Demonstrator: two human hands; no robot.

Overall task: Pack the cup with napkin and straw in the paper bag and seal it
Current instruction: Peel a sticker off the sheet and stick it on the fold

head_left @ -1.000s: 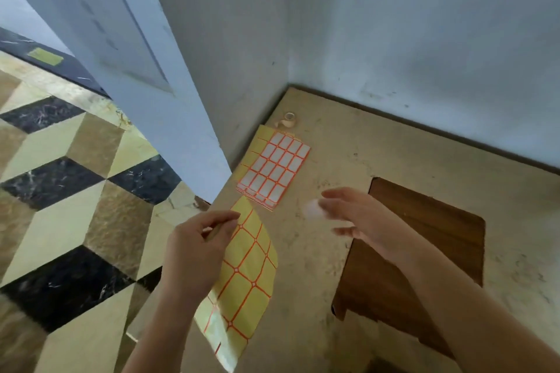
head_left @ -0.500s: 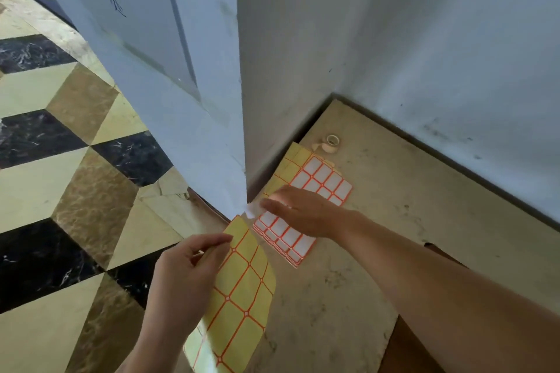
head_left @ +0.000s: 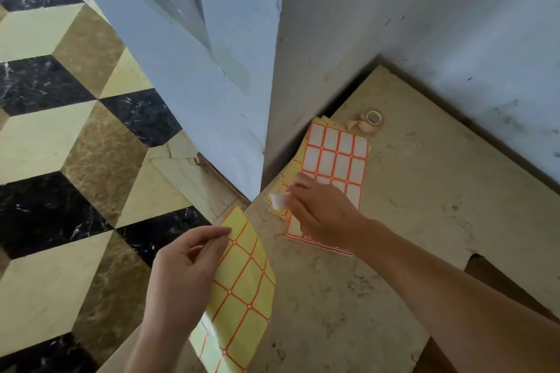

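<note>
Sticker [head_left: 278,201] pinched in right hand [head_left: 322,215]; left hand [head_left: 185,278] pinches one peeled sheet [head_left: 239,291].

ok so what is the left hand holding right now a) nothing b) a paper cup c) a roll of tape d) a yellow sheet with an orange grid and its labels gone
d: the left hand pinches the top edge of the yellow backing sheet, whose orange grid has no white labels left, while the roll of tape sits untouched on the counter near the wall corner.
</note>
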